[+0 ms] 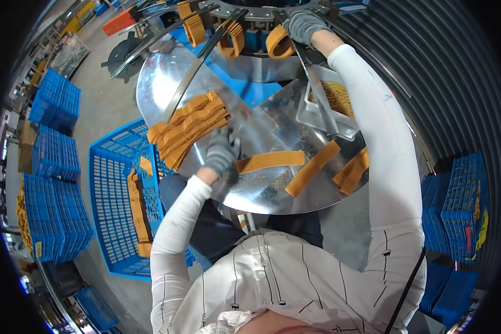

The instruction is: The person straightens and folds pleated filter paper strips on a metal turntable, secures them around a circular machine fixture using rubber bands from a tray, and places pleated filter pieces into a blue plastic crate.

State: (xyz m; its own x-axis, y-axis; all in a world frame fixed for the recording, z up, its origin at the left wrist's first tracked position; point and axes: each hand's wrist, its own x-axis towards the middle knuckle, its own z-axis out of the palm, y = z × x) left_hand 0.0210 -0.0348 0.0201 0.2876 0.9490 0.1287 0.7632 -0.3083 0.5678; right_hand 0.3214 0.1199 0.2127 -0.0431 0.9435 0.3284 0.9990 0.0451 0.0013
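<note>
A polished metal tabletop (pixel 247 195) fills the middle of the view, its curved near edge just above the person's lap; the right sleeve hides part of its right side. Shiny metal lies open along that near edge and in the middle, between the pile and the tray. One blue lattice crate (pixel 107 214) stands left of the table, holding orange strips too overlapped to count. At the top, the dark machine ring (pixel 264 8) is cut off by the frame. One pale tray (pixel 312 118) of thin yellowish strands sits under the right forearm, partly covered. Two long metal bars slope from the ring over the tabletop.

The pile of orange ribbed strips (pixel 189 125) rests at the table's left, its layers uncountable. The gloved left hand (pixel 221 151) is at the pile's lower right edge; its fingers are blurred, and whether they grip cannot be told. The gloved right hand (pixel 304 26) is up at the ring, by the top of the right bar, fingertips hidden, so its grip cannot be told either. Three curled orange strips (pixel 280 43) hang below the ring. Two loose strips (pixel 270 161) lie apart near the table's front; beside the sleeve is at least one more, partly hidden.
</note>
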